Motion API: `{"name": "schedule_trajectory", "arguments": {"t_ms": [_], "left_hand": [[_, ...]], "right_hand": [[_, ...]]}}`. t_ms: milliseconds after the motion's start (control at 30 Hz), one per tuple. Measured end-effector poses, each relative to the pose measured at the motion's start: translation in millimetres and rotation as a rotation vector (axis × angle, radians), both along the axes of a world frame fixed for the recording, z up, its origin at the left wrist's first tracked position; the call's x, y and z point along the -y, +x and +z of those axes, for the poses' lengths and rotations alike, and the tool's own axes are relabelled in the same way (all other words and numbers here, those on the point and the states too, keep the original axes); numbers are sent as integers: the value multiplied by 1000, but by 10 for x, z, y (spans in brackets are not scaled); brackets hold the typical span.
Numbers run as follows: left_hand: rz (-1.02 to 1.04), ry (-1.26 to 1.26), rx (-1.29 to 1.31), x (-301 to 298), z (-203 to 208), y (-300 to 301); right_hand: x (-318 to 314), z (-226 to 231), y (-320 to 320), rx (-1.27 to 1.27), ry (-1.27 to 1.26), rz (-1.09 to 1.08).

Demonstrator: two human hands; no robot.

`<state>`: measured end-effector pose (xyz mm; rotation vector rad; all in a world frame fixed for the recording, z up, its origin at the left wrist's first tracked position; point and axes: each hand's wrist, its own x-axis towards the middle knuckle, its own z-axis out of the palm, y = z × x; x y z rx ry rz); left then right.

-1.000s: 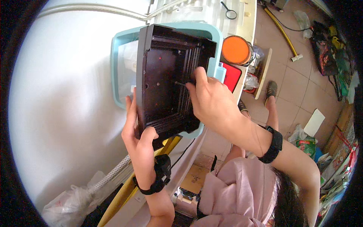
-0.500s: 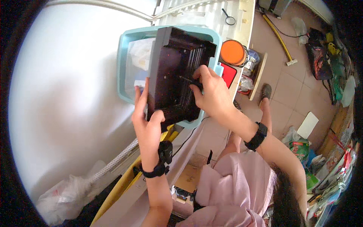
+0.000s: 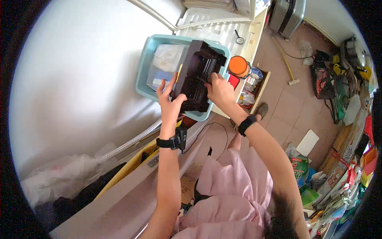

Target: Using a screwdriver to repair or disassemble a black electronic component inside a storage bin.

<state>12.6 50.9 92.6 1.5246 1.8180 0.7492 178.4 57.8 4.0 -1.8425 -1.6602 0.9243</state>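
A black, open plastic case point(image 3: 187, 73) with ribbed slots inside tilts over a light-blue bin point(image 3: 144, 55). My left hand point(image 3: 171, 102) grips its lower left wall, the thumb at the near edge and the fingers spread along the outside. Inside the case, my right hand point(image 3: 219, 89) is closed around a slim dark tool point(image 3: 201, 79), which looks like a screwdriver; its tip is hard to make out against the black. A clear plastic container point(image 3: 165, 59) with pale contents lies in the bin, left of the case.
An orange-lidded jar point(image 3: 238, 65), a red item point(image 3: 233, 81) and a magnifying glass point(image 3: 239, 38) sit right of the bin. Below them juts an open drawer point(image 3: 260, 93) of plastic bags. A yellow-handled hammer point(image 3: 287, 67) lies on the floor. Clutter lines the right side.
My view has shifted, showing more of the bin and surroundings. The left hand's fingers have spread along the case wall. My right hand still holds the tool inside the case.
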Motion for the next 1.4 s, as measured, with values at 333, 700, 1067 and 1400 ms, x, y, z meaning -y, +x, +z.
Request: {"name": "schedule_trajectory", "arguments": {"t_ms": [333, 700, 1067, 1400], "left_hand": [[-15, -18, 8, -25, 79, 36], [-50, 10, -48, -16, 17, 13], [-36, 18, -23, -23, 46, 72], [-30, 44, 2, -10, 18, 19]], "right_hand": [[-75, -80, -23, -209, 13, -26], [-152, 6, 109, -92, -48, 89], [-225, 42, 151, -97, -103, 93], [-320, 124, 80, -290, -46, -58]]}}
